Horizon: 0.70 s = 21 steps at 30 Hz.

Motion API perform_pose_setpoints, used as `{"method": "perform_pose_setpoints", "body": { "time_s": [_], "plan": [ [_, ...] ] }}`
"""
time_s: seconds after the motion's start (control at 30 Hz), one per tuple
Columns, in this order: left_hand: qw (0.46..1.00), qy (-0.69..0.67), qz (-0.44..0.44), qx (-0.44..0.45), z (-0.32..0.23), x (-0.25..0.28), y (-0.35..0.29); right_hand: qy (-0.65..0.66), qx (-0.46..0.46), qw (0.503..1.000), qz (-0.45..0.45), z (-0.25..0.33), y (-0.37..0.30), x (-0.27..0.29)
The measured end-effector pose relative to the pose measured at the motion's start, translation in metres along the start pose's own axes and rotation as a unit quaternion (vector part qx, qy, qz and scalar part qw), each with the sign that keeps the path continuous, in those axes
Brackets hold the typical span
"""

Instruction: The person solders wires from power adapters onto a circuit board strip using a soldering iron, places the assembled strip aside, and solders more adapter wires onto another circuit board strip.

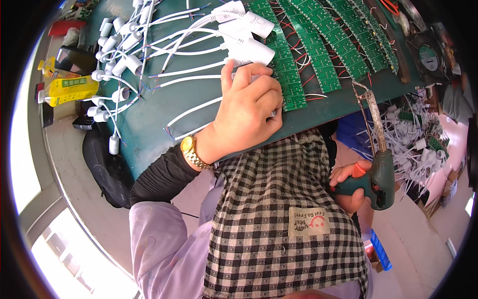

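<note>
My left hand (251, 107), a gold watch (191, 152) at its wrist, is curled over the near edge of the green work mat (144, 119). Its fingers close round a white cabled connector, mostly hidden beneath them. White cables (194, 110) with bare thin wire ends run out leftward from under this hand. Just beyond the fingertips lies a pile of white cylindrical connectors (251, 50). Beside the apron at the right, my right hand (346, 184) grips a dark green soldering gun (382, 174), a finger by its orange trigger (361, 168). Its metal tip points up at the mat's edge.
Rows of green circuit boards (318, 42) with red and white wires cover the mat's right side. More white connectors (119, 65) lie tangled at the left, near a yellow pouch (72, 91). A solder reel (428, 56) stands far right, above a heap of cabled parts (413, 134).
</note>
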<state>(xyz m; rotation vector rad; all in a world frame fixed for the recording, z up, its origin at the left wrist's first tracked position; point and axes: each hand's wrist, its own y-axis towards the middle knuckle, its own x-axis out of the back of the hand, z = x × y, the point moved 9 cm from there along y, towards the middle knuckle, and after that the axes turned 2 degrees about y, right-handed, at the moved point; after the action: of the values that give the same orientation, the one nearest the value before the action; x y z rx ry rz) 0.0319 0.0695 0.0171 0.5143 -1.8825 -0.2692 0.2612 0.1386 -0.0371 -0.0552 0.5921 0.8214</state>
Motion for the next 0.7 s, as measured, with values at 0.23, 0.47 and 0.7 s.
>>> {"method": "perform_pose_setpoints", "body": {
  "time_s": [0.23,0.47,0.7],
  "plan": [
    [0.992,0.030,0.067,-0.101,-0.027,0.013,0.007,-0.052,0.004,0.991,-0.124,0.010,-0.005,0.013],
    [0.998,0.018,0.055,0.035,0.096,0.029,0.119,-0.003,0.048,0.990,-0.134,0.010,-0.015,0.016],
    [0.873,0.017,0.462,0.152,0.136,-0.021,0.114,-0.036,0.096,0.980,-0.169,0.026,-0.026,0.025]
  ]
}}
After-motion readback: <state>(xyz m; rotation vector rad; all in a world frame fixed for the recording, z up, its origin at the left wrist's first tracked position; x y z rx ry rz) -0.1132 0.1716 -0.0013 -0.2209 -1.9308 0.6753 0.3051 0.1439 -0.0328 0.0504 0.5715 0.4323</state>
